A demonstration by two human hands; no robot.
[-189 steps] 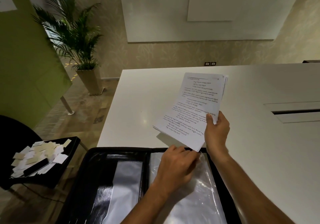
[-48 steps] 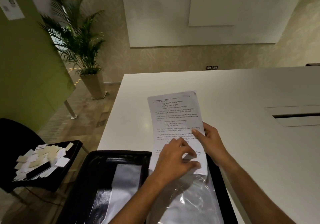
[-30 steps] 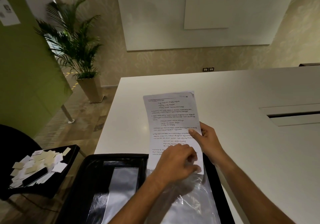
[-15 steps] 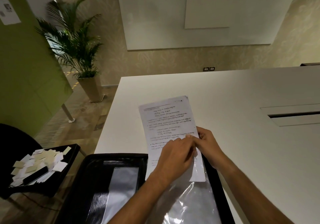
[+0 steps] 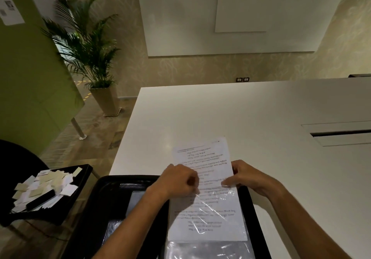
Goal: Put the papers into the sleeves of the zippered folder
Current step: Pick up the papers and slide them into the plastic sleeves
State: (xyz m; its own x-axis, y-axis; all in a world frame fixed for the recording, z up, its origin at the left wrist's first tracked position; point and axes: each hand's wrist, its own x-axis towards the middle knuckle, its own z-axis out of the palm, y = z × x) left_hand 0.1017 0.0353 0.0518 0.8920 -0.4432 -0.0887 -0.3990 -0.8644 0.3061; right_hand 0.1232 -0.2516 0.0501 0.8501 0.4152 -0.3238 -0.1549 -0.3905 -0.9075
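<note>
A black zippered folder (image 5: 104, 194) lies open at the table's near edge, with clear plastic sleeves (image 5: 208, 248) on its right half. A stack of white papers (image 5: 202, 158) with handwritten lines sits partly inside the top sleeve; its lower half shows through the plastic and its upper part sticks out over the table. My left hand (image 5: 176, 180) pinches the sleeve's opening at the papers' left edge. My right hand (image 5: 247, 176) grips the papers and sleeve at the right edge.
The white table (image 5: 261, 114) stretches ahead, with a cable slot (image 5: 341, 133) at the right. At the left stands a black chair with a tray of small paper slips (image 5: 44, 186). Farther back are a potted palm (image 5: 88, 44) and a green partition (image 5: 26, 74).
The papers have slid down, deep into the clear sleeve. My left hand moved to the left edge of the sleeve's opening; my right hand stayed at the right edge.
</note>
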